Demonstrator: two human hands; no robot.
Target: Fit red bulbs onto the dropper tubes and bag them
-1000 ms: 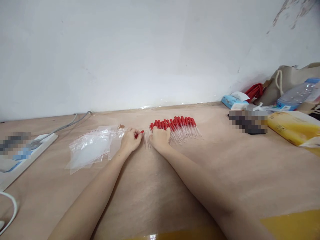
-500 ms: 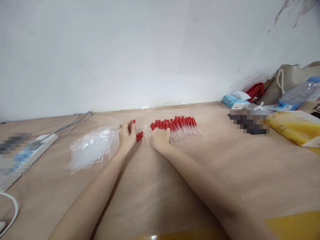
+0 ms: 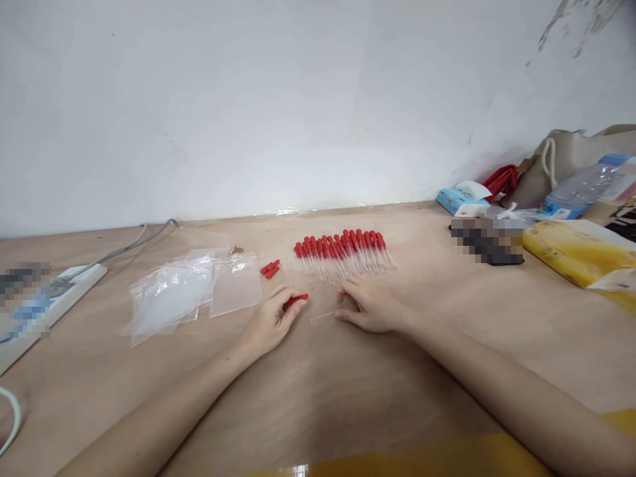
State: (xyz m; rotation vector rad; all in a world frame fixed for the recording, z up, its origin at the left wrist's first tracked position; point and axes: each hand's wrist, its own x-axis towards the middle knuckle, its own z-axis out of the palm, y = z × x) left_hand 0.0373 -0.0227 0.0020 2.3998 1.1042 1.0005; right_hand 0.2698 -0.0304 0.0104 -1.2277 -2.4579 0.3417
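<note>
Pinched between the thumb and fingers of my left hand [image 3: 278, 317] is a red rubber dropper bulb [image 3: 297, 301], its end pointing right. My right hand [image 3: 370, 305] has its fingertips at one end of a thin clear dropper tube [image 3: 322, 318], gripping it low over the table, with its other end toward the bulb. Beyond my hands lies a row of droppers [image 3: 342, 248] with red bulbs and clear stems, side by side. A few loose red bulbs [image 3: 270, 269] lie left of the row, with some clear tubes [image 3: 287, 270] beside them.
Clear zip bags [image 3: 171, 291] lie on the left, near a power strip [image 3: 84, 291] with a grey cable [image 3: 134, 245]. At right are a dark blurred object [image 3: 489, 242], a yellow tissue pack [image 3: 571, 248], a blue tissue pack [image 3: 462, 201] and a plastic bottle [image 3: 581, 189]. A wall stands behind.
My left hand has moved right and nearer with a red bulb. My right hand has drawn back from the loose tubes and moved right, with a clear tube now at its fingertips.
</note>
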